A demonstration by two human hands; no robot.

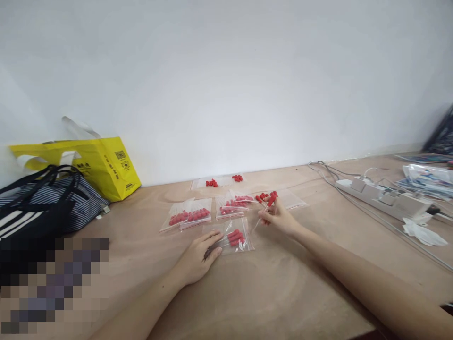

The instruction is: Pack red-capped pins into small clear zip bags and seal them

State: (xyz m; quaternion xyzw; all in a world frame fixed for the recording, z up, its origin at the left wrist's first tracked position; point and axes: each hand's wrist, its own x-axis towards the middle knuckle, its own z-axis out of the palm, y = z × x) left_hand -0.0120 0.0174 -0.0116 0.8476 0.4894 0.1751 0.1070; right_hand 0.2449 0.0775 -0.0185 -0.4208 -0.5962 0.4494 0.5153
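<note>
My right hand (278,218) pinches a dropper (271,200) with a red rubber bulb and a clear tube; the bulb points up and the tube slants down left. My left hand (201,255) grips the left end of a clear zip bag (249,242), thumb and fingers on either side. Several red-bulbed droppers (236,237) lie inside that bag, their tubes running towards the left palm. Beyond it lie more filled bags (194,215) and a second group of bags (231,205). Loose red-bulbed droppers (262,196) lie just behind my right hand.
Further bulbs (211,182) lie on clear plastic near the wall. At left stand a yellow bag (122,177) and a striped bag (87,203). On the right are a white power strip (368,191) with cables, a crumpled tissue (424,232) and plastic packets (428,177).
</note>
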